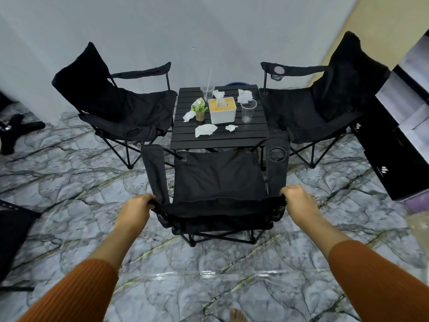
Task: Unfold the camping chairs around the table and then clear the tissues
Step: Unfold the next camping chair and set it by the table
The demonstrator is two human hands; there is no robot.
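Chairs [218,182]: 3 unfolded; tissues [205,130]: 5; cups [248,111]: 2.

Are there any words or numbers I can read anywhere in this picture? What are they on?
No words or numbers can be read.
Black box on the right: two small white logo marks, one with tiny writing under it, too small to read.
Tissue box, cups and chairs: no writing shows.
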